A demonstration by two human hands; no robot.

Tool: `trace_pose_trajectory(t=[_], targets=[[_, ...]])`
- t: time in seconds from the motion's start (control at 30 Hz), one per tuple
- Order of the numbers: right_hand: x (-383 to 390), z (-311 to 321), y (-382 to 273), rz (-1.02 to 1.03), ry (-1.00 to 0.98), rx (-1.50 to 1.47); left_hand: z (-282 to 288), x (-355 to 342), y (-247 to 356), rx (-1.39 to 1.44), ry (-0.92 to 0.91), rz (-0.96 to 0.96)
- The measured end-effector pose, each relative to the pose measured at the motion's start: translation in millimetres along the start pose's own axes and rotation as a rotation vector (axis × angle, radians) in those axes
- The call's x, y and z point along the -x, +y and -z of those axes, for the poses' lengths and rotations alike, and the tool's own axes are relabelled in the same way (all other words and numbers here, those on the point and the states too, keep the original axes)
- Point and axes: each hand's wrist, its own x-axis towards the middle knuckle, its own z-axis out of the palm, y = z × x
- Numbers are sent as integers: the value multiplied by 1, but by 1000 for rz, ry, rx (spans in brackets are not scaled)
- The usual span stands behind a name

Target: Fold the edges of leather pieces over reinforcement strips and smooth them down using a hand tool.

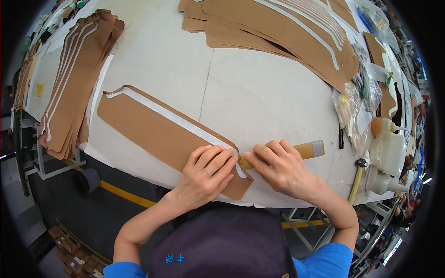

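Observation:
A long brown panel (143, 123) lies slanting across the white table, with a white strip (171, 116) along its far edge. My left hand (207, 173) presses its bent fingers on the panel near its right end, over the strip. In my right hand (282, 169) is a flat tan stick with a grey band (308, 150) around its outer end. Its inner end is at the panel's notched right corner, close to my left fingertips. The strip's end (240, 170) curves down between my hands. My right fingers hide the middle of the stick.
Brown panels with white strips are piled at the left (76, 78) and far side (259, 32) of the white table (153, 51). At right are a hammer (357, 180), white plastic bottles (389, 153) and clear bags (357, 111). The table's near edge is by my body.

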Motion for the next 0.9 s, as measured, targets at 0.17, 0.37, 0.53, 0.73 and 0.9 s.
trace_pose_trajectory(t=[0.17,0.37,0.53,0.73,0.9], targets=[[-4,0,6,36,11,11,0,1,2,-10,2,5],[-14,6,16,99,-23,14,0,0,4,-27,15,10],[-14,8,16,163,-48,41,-2,4,5,-9,29,7],[-24,9,25,205,-51,11,-2,4,7,-14,31,24],[-31,10,34,266,-51,3,-3,7,9,-13,21,43]])
